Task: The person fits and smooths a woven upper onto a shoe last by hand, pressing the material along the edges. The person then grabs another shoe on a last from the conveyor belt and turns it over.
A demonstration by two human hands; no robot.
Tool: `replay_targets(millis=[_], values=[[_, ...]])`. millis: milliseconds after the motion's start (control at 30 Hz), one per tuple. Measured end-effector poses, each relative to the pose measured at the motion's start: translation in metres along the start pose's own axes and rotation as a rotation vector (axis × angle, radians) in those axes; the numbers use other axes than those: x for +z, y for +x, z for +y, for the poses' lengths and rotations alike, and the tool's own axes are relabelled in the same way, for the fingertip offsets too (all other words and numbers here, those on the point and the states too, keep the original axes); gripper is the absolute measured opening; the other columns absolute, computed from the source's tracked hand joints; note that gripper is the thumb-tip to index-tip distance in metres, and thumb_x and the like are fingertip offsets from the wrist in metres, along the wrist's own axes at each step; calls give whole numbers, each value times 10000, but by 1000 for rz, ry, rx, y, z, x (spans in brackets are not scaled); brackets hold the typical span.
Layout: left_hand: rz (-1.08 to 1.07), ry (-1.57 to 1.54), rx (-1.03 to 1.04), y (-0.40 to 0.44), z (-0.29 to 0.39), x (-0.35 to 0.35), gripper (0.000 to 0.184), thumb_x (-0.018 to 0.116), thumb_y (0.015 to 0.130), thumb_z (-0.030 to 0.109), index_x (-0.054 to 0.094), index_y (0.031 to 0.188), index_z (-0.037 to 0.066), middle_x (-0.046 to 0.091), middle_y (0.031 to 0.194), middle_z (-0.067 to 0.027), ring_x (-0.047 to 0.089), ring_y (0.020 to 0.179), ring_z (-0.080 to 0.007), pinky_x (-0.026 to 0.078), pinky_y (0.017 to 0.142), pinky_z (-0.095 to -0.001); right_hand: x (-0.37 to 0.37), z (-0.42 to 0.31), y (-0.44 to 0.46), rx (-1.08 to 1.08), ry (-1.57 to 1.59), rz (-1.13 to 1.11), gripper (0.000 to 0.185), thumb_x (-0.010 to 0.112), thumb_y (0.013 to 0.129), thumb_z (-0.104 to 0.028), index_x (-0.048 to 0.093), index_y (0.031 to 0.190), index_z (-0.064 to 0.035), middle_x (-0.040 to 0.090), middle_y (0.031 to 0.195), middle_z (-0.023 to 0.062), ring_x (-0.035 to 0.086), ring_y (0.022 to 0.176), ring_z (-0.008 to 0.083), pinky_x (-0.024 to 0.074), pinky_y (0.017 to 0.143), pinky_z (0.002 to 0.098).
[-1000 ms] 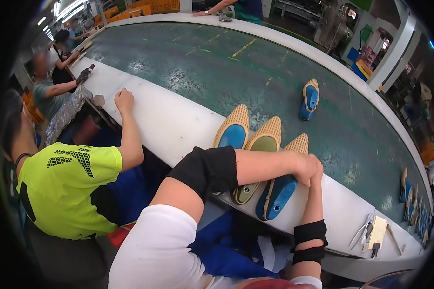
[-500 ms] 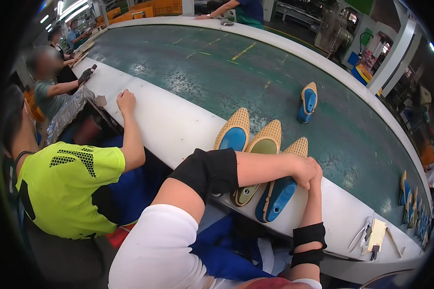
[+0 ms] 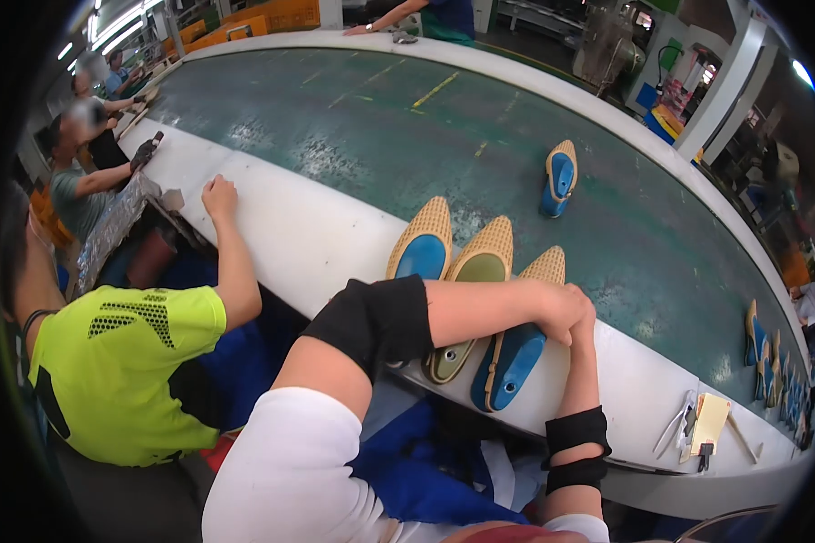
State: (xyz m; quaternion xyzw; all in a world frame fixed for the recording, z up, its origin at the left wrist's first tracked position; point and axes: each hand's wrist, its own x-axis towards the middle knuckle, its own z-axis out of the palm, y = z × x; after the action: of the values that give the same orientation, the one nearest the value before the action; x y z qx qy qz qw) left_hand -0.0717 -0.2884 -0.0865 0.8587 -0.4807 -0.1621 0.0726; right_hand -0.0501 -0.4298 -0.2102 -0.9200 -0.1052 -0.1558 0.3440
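Observation:
My left hand [image 3: 555, 311] is closed, its forearm lying across a row of shoes. Against it rests my right hand [image 3: 585, 317], also closed; the two meet and partly hide each other's fingers. No object shows in them. Beneath my left forearm, pointed woven tan shoes stand on the white ledge: one with a blue insole [image 3: 423, 257], one with an olive insole [image 3: 482, 268], and one with a blue heel part [image 3: 519, 366] nearest my hands. My forearm covers their middles.
A tan and blue shoe [image 3: 560, 179] stands on the green conveyor belt [image 3: 335, 136]. Several more shoes [image 3: 770, 371] are at far right. Pliers [image 3: 675, 423] and a notepad [image 3: 710, 425] lie on the ledge. A person in a yellow shirt [image 3: 127, 371] sits at left, others beyond.
The whole view has shifted slightly, with things appearing a little farther left and up. My hands stay together beside the same shoes.

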Motion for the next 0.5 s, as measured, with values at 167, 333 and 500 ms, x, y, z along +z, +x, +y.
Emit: replay_targets(millis=[167, 333, 500], values=[[-9, -20, 3, -2, -1, 3, 494, 592, 768, 304, 507, 1088, -62, 524, 1116, -227, 444, 1095, -334, 379, 926, -388, -5, -11, -3, 124, 23, -26, 174, 564, 739, -240, 525, 743, -70, 600, 743, 165, 569, 736, 377, 441, 610, 407], [1, -27, 15, -6, -3, -2, 463, 584, 770, 295, 517, 1058, -61, 535, 1081, -229, 460, 1062, -333, 385, 915, -384, -4, -10, 1, 74, 43, -10, 173, 587, 712, -221, 505, 736, -70, 589, 732, 174, 550, 731, 394, 434, 597, 408], [56, -41, 50, -5, -3, 1, 425, 603, 767, 291, 526, 1016, -45, 535, 1062, -210, 463, 1059, -325, 392, 905, -378, -8, -16, -1, 142, 108, 37, 227, 650, 643, -226, 509, 741, -79, 592, 729, 172, 552, 735, 397, 436, 597, 428]])
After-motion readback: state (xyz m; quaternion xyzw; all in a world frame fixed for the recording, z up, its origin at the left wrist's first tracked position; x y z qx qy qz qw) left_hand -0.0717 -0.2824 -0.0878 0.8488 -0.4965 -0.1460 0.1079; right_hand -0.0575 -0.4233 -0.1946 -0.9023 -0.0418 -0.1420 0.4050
